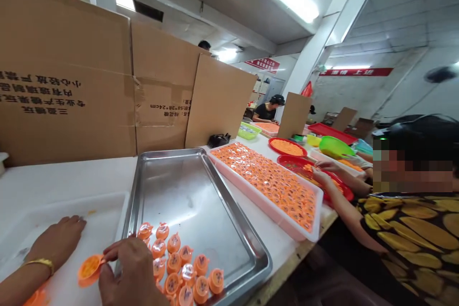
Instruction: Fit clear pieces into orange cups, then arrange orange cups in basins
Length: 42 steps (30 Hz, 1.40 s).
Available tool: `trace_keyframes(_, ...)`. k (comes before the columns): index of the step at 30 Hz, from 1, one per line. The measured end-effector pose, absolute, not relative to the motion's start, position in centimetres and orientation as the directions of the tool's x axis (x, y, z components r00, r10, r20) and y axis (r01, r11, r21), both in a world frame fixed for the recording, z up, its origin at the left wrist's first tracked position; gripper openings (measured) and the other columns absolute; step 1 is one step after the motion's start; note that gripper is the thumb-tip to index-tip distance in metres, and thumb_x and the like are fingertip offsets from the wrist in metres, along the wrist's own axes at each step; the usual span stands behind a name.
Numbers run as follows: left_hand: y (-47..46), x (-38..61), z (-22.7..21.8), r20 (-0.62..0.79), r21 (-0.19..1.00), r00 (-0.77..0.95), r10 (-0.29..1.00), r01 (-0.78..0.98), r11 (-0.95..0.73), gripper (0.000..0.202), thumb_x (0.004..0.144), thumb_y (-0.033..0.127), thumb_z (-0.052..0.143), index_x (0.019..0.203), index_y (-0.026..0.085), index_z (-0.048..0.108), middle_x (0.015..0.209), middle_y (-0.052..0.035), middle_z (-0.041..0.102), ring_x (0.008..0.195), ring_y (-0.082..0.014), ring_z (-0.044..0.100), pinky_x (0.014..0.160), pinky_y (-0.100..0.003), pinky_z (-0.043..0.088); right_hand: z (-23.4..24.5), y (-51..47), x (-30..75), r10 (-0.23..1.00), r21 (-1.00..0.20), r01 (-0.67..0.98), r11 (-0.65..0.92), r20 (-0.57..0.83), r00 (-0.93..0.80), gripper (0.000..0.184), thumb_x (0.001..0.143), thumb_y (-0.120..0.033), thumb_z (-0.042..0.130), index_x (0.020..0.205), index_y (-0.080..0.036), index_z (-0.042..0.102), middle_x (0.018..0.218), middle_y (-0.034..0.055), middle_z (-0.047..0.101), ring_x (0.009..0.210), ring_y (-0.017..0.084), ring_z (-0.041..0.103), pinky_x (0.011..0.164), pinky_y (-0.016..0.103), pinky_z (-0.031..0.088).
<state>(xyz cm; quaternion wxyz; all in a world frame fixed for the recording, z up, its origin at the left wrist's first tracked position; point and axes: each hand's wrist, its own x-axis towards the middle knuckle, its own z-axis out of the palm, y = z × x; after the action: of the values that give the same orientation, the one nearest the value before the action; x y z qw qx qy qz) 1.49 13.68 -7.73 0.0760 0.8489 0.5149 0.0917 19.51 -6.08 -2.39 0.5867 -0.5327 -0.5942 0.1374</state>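
Observation:
My right hand [131, 272] pinches a small orange cup [89, 267] over the white tray [107, 205] at the lower left. My left hand [59, 241], with a gold bracelet on the wrist, lies flat on that white tray with its fingers stretched out. Just to the right of my right hand, several sealed orange cups [179, 265] stand in rows at the near end of a steel tray [201, 201].
A long white tray of orange cups [272, 184] lies right of the steel tray. A person in a yellow-patterned top [405, 229] works at red trays [297, 162] on the right. Cardboard boxes [107, 91] wall off the table's back. Another person sits farther off.

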Motion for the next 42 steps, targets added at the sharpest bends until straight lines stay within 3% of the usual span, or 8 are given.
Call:
trace_keyframes(4,12.7,3.0,-6.4,0.057,-0.041,0.505,0.861,0.863,-0.503,0.035,0.074,0.007,0.034,0.075,0.018,0.068,0.089,-0.013,0.068,0.088,-0.0304,0.06,0.08,-0.043,0.043,-3.4,-5.5,19.3,0.782,-0.81,0.449,0.377,0.538,0.315,0.031,0.059,-0.005,0.061,0.082,-0.026,0.061,0.085,-0.0028,0.067,0.086,0.018,0.063,0.093,0.033,0.043)
trace_keyframes(8,10.1,4.7,-3.0,0.084,0.267,0.413,0.907,0.868,-0.419,0.024,0.07,0.006,0.043,0.071,0.009,0.067,0.09,-0.0223,0.065,0.095,-0.0341,0.058,0.089,-0.045,0.039,-2.7,-5.4,20.0,0.829,-0.825,0.422,0.376,0.503,0.246,0.022,0.066,-0.008,0.056,0.081,-0.023,0.062,0.084,0.0011,0.068,0.079,0.017,0.063,0.076,0.029,0.049)
trace_keyframes(15,9.1,6.1,-1.8,0.0,0.558,0.224,0.975,0.809,-0.186,0.013,0.067,0.007,0.054,0.057,0.016,0.056,0.087,-0.015,0.064,0.103,-0.0279,0.054,0.096,-0.04,0.034,-2.1,-5.5,20.8,0.89,-0.872,0.383,0.305,0.404,0.212,0.01,0.082,-0.022,0.051,0.084,-0.02,0.061,0.081,0.0029,0.067,0.07,0.015,0.059,0.065,0.027,0.046)
trace_keyframes(23,3.0,5.1,0.5,-0.123,0.977,0.24,0.963,0.2,0.075,0.023,0.081,0.04,0.047,0.08,0.017,0.052,0.093,-0.008,0.064,0.072,-0.0125,0.06,0.066,-0.025,0.047,-1.5,-5.8,20.6,0.884,-0.886,0.342,0.315,0.404,0.234,0.011,0.082,-0.022,0.051,0.083,-0.019,0.061,0.082,0.0039,0.067,0.069,0.015,0.06,0.063,0.027,0.047)
trace_keyframes(27,-0.7,4.3,1.1,-0.194,0.964,0.264,0.945,-0.128,0.233,0.021,0.077,0.036,0.058,0.078,0.016,0.053,0.085,-0.0045,0.062,0.066,-0.0074,0.057,0.064,-0.019,0.048,-1.6,-5.8,20.5,0.887,-0.891,0.325,0.317,0.4,0.232,0.011,0.082,-0.023,0.052,0.085,-0.019,0.061,0.083,0.0049,0.067,0.071,0.016,0.061,0.065,0.028,0.049)
trace_keyframes(31,-2.1,4.5,1.1,-0.303,0.753,0.33,0.894,-0.492,0.437,0.012,0.073,0.019,0.067,0.074,0.013,0.056,0.073,-0.002,0.061,0.059,-0.0064,0.057,0.056,-0.015,0.047,-1.8,-5.7,20.5,0.893,-0.893,0.327,0.307,0.39,0.225,0.012,0.082,-0.022,0.052,0.087,-0.019,0.062,0.083,0.0048,0.067,0.071,0.016,0.061,0.066,0.029,0.05)
trace_keyframes(36,-2.3,5.0,1.2,-0.304,0.778,0.324,0.896,-0.459,0.43,0.015,0.078,0.026,0.066,0.08,0.012,0.06,0.071,-0.0026,0.062,0.059,-0.0093,0.06,0.054,-0.017,0.048,-1.8,-5.8,20.4,0.898,-0.883,0.344,0.319,0.397,0.188,0.011,0.082,-0.021,0.052,0.086,-0.019,0.062,0.086,0.0054,0.067,0.073,0.016,0.062,0.068,0.029,0.05)
trace_keyframes(42,-2.6,4.7,1.3,-0.318,0.771,0.251,0.914,-0.492,0.404,0.011,0.072,0.011,0.069,0.08,0.009,0.063,0.07,-0.0023,0.061,0.059,-0.0076,0.06,0.05,-0.013,0.047,-1.8,-5.8,20.5,0.901,-0.895,0.335,0.295,0.377,0.214,0.011,0.083,-0.022,0.052,0.087,-0.019,0.061,0.09,0.0056,0.068,0.076,0.016,0.063,0.069,0.029,0.05)
